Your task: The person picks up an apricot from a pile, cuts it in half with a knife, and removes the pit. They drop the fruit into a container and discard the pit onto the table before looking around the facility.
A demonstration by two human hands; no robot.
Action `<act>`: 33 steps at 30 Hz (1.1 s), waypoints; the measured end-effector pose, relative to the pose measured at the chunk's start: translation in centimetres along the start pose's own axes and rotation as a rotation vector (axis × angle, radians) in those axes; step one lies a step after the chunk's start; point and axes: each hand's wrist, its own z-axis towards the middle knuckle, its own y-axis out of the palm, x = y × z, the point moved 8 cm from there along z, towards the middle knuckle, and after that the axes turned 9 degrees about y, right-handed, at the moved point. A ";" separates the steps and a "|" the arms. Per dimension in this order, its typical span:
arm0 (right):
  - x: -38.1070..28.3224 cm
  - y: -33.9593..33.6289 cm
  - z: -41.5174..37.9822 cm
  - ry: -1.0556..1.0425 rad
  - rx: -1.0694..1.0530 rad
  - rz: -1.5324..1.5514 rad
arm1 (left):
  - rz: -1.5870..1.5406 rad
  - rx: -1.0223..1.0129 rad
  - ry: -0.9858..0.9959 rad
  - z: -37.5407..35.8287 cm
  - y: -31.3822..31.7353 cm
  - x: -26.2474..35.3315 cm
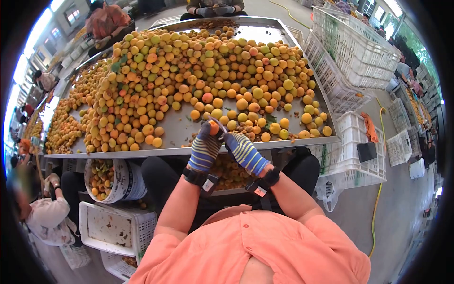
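Note:
At the near edge of the metal table, my two hands in striped knit gloves meet close together. An orange apricot is gripped in the fingers of my left hand. My right hand is closed around a small thin metal tool, whose tip lies against the apricot; its exact kind is too small to make out. Just beyond my hands are loose apricots and brownish scraps. A large heap of yellow and orange apricots covers much of the tabletop.
A white bucket with fruit stands left of my legs, near a stained white crate. White crates are stacked at right; another crate bears an orange cloth. A yellow hose runs along the floor. Other people sit around.

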 end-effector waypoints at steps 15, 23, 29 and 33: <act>-1.8 0.9 -3.2 -0.198 0.032 -0.659 | 0.643 -0.235 0.020 -3.7 3.7 2.3; 1.3 1.5 2.3 -0.126 0.191 -0.479 | -0.071 -0.010 0.107 0.1 1.0 1.4; 1.3 3.3 2.9 -0.280 0.056 -0.288 | 0.659 0.293 0.345 -2.9 1.3 7.4; 1.1 2.2 1.3 -0.109 0.109 -0.422 | 0.507 0.201 0.414 -1.3 -0.1 4.9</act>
